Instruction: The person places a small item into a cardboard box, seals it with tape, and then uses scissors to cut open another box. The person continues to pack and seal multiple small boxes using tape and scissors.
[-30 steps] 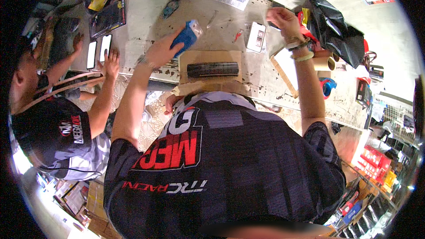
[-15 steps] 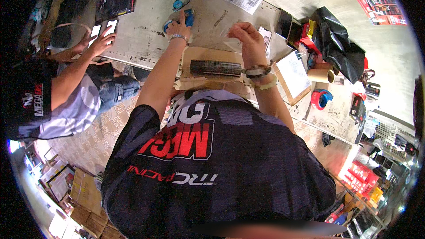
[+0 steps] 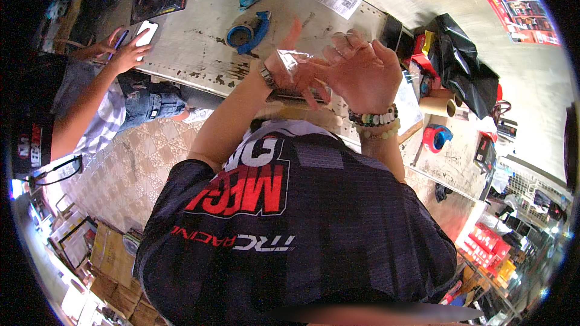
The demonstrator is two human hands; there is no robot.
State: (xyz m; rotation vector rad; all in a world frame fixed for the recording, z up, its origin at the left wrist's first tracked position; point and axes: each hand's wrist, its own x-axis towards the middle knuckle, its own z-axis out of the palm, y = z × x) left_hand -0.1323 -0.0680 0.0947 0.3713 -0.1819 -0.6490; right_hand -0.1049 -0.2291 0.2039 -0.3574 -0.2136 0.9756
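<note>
Above the near edge of the worn white table (image 3: pixel 193 54), our left hand (image 3: pixel 296 69) and right hand (image 3: pixel 362 75) have come together since half a second ago, fingers spread, pinching a clear strip of tape (image 3: pixel 296 60) between them over the dark flat piece (image 3: pixel 296 96) on its cardboard. The blue tape dispenser (image 3: pixel 248 31) we reached for a second ago now sits let go toward the table's middle, so we judge the strip is cut and ready to press down. At the far left edge a seated person's hand (image 3: pixel 124 54) rests by a white phone (image 3: pixel 145 31).

Two blue tape dispensers (image 3: pixel 249 31) (image 3: pixel 437 137), one cardboard tube (image 3: pixel 439 106), one black bag (image 3: pixel 462 71), two wall posters (image 3: pixel 521 15)
</note>
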